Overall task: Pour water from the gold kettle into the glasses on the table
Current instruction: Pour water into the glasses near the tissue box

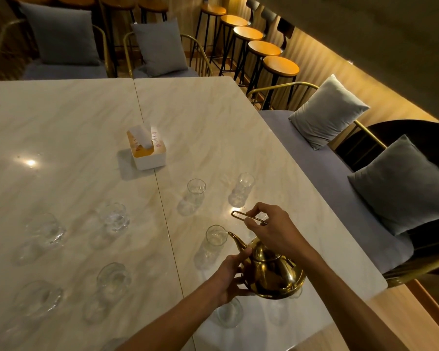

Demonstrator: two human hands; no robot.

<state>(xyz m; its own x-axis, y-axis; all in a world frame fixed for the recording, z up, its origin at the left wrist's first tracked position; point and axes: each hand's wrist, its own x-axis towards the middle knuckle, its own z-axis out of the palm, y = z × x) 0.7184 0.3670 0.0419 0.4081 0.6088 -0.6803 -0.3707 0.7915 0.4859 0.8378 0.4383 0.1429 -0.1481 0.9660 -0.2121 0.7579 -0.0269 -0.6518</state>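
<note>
The gold kettle (pixel 271 274) hangs tilted to the left above the marble table (pixel 213 127). Its spout tip sits at the rim of a clear glass (pixel 214 240), and a thin stream of water runs into that glass. My right hand (pixel 274 230) grips the kettle's thin wire handle from above. My left hand (pixel 232 274) holds the kettle's body and the base of its spout from the left side. Several more clear glasses stand around, among them a glass (pixel 194 196) farther off and a glass (pixel 241 190) to its right. Another glass (pixel 230 312) shows partly under the kettle.
A white tissue box (pixel 147 150) stands mid-table on the seam between the two tabletops. Several glasses (pixel 113 220) stand on the left tabletop. Cushioned chairs (pixel 330 112) line the right and far sides. A row of bar stools (pixel 264 49) stands beyond.
</note>
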